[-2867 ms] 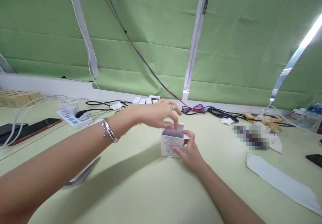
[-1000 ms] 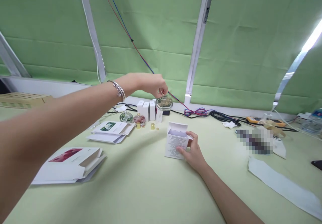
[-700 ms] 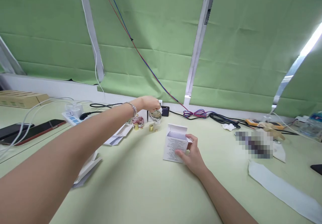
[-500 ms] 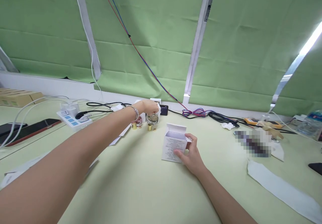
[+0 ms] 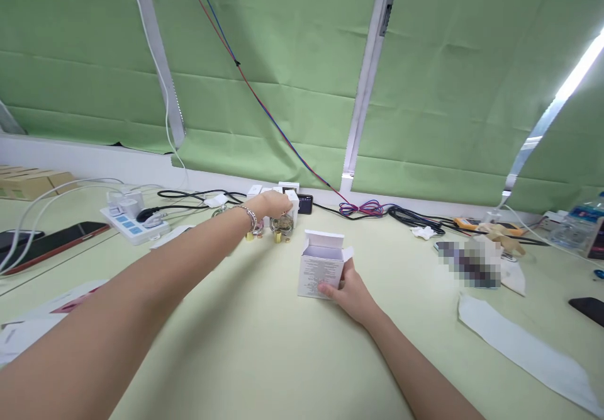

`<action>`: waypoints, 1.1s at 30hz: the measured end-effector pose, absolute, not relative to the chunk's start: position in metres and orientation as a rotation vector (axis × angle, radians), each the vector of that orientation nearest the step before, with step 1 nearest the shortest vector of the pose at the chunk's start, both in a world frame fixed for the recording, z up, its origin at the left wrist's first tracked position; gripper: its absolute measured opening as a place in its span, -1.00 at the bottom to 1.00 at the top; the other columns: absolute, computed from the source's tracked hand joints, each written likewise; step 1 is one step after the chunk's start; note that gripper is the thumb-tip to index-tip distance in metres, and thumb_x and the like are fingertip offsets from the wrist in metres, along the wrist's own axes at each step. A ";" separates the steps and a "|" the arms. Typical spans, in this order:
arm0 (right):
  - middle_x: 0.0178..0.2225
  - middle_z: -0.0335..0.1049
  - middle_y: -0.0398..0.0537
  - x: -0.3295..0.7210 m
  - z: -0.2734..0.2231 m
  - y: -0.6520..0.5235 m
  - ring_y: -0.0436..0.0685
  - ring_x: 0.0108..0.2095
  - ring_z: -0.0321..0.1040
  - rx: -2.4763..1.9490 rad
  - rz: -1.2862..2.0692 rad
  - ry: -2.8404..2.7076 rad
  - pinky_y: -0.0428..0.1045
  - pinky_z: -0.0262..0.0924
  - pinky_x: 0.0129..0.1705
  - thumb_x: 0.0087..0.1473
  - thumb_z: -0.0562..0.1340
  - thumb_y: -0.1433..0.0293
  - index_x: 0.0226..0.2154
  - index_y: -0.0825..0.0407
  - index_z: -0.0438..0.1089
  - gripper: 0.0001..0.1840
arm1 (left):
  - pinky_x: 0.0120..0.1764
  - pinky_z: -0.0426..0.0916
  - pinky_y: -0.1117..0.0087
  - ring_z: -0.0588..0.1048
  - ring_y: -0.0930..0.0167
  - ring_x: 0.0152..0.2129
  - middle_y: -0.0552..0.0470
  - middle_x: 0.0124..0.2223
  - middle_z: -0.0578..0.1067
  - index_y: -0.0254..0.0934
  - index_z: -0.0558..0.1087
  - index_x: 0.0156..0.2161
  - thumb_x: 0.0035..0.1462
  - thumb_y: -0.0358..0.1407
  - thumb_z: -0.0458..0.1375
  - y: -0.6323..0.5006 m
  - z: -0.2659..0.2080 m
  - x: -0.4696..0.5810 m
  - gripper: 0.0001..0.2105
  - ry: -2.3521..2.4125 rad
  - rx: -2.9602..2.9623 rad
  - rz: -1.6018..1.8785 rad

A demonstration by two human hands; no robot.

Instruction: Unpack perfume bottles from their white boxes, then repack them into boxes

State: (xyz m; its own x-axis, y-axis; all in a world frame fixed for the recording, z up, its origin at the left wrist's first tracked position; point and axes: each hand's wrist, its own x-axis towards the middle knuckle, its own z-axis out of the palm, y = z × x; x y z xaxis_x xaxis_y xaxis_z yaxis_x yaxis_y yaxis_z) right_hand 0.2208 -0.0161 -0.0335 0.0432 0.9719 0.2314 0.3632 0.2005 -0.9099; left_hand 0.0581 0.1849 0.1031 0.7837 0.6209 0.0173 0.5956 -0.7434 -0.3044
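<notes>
Near the front of the cluster, my right hand (image 5: 352, 294) grips a small white carton (image 5: 319, 275) by its right side, thumb on the printed front. The carton stands upright with its top flaps raised. My left hand (image 5: 276, 204), with a silvery bracelet at the wrist, reaches to the back of the table over several small white boxes. It is right beside a white box (image 5: 293, 207), and its fingertips are hidden, so I cannot tell whether it holds that box. Below it stand a round glass jar (image 5: 282, 223) and a small gold cap (image 5: 278, 237).
A dark device with a screen (image 5: 306, 204) stands behind. To the left are a power strip (image 5: 136, 225), phones and papers. Coiled black cables (image 5: 413, 218), a crumpled tissue (image 5: 423, 232) and a white cloth-like strip (image 5: 523, 351) lie to the right.
The view has shifted slightly. My left hand stays over the back boxes, and more of the white box beside it now shows. My right hand keeps hold of the carton.
</notes>
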 end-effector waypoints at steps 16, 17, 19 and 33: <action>-0.14 0.34 0.01 0.212 -0.017 -0.032 0.22 -0.17 0.27 -1.327 0.294 -1.846 0.12 0.20 -0.16 -0.03 0.19 0.38 -0.04 -0.02 0.14 -0.55 | -0.25 0.11 0.25 0.28 0.29 -0.25 -0.04 -0.24 0.39 -0.24 0.47 -0.41 0.12 -0.30 0.09 0.009 0.066 0.031 -0.86 -0.568 -2.778 -0.504; -0.13 0.33 0.03 0.213 -0.016 -0.032 0.23 -0.17 0.26 -1.308 0.246 -1.885 0.13 0.19 -0.15 -0.03 0.18 0.39 -0.02 -0.02 0.14 -0.54 | -0.25 0.11 0.26 0.28 0.30 -0.26 -0.03 -0.26 0.38 -0.24 0.46 -0.42 0.11 -0.30 0.10 0.009 0.065 0.030 -0.87 -0.611 -2.825 -0.544; -0.12 0.33 0.04 0.216 -0.015 -0.031 0.24 -0.16 0.25 -1.276 0.162 -1.934 0.15 0.16 -0.12 -0.01 0.16 0.40 0.02 -0.02 0.13 -0.51 | -0.25 0.13 0.26 0.28 0.33 -0.29 0.01 -0.30 0.36 -0.24 0.45 -0.44 0.04 -0.26 0.17 0.010 0.063 0.029 -0.89 -0.739 -2.887 -0.687; -0.04 0.35 0.10 0.277 -0.025 -0.014 0.25 -0.10 0.33 -1.585 0.373 -1.473 0.13 0.22 -0.10 0.05 0.03 0.09 0.11 0.08 0.07 -0.36 | -0.38 0.33 0.31 0.47 0.20 -0.39 -0.11 -0.32 0.51 -0.34 0.44 -0.31 0.10 -0.02 -0.08 0.060 0.042 -0.040 -0.58 -1.926 -2.784 -0.489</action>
